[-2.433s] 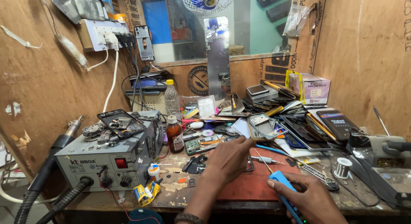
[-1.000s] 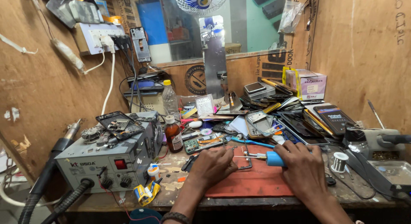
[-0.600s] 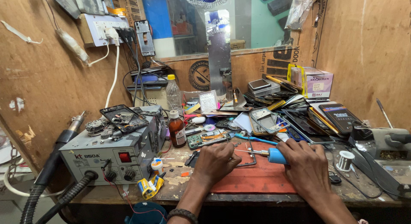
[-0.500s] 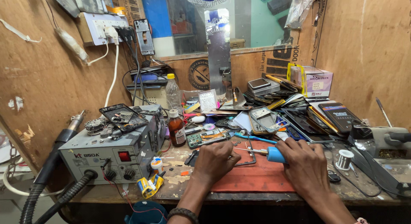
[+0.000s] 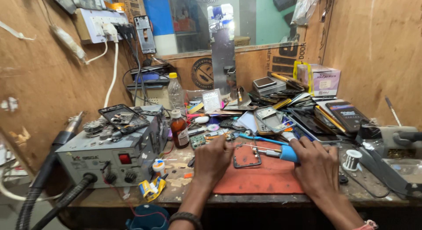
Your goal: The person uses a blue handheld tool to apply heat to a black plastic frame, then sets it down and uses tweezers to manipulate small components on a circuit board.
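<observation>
My right hand (image 5: 317,164) grips a blue-handled soldering iron (image 5: 288,153), whose metal tip points left over a small dark phone frame (image 5: 247,159) lying on the red work mat (image 5: 263,179). My left hand (image 5: 213,157) rests palm down at the mat's left edge, fingers touching the left side of the frame and holding nothing. A green circuit board (image 5: 200,141) lies just beyond the left hand.
A grey hot-air rework station (image 5: 116,153) with hoses stands at the left. A brown glass bottle (image 5: 179,130) and a clear plastic bottle (image 5: 176,91) stand behind it. Phone parts pile up at the back right (image 5: 285,107); a solder spool (image 5: 351,159) sits right.
My right hand brought the soldering iron from the front right up to the phone frame. My left hand drew back slightly onto the mat's left edge. Over the last half second both hands stay still.
</observation>
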